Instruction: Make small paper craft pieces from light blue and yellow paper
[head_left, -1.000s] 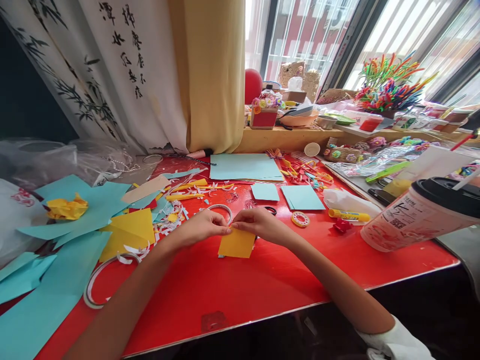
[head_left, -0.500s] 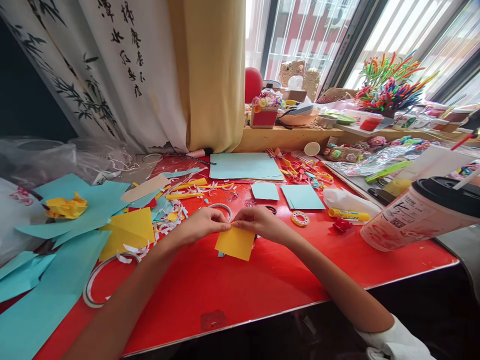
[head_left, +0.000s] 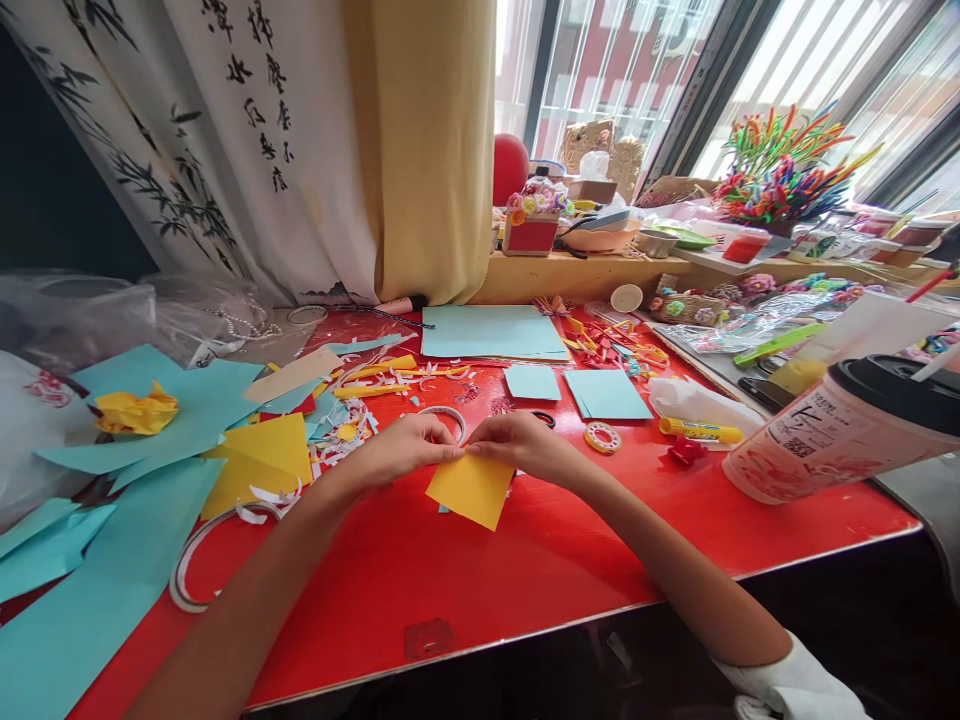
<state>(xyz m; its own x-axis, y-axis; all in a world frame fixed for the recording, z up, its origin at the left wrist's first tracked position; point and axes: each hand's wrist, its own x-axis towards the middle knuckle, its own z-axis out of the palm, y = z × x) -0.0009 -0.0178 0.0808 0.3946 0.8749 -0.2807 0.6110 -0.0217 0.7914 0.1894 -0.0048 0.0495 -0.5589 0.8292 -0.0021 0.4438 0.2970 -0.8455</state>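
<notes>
A small yellow paper square (head_left: 471, 488) hangs tilted just above the red table (head_left: 525, 570). My left hand (head_left: 405, 448) and my right hand (head_left: 517, 443) both pinch its top edge, fingertips nearly touching at the middle. A thin tape ring (head_left: 444, 415) lies on the table right behind my fingers. A bit of blue paper peeks out under the yellow square.
Blue and yellow sheets (head_left: 150, 470) and paper scraps cover the left side. A lidded drink cup (head_left: 840, 430) lies tilted at the right. A glue stick (head_left: 699, 431), a small tape roll (head_left: 601, 437) and blue sheets (head_left: 491, 333) sit behind. The cluttered windowsill (head_left: 600, 272) holds craft flowers.
The yellow square has turned slightly, its lower corner swinging down and left. Both hands have stayed on its top edge and barely shifted.
</notes>
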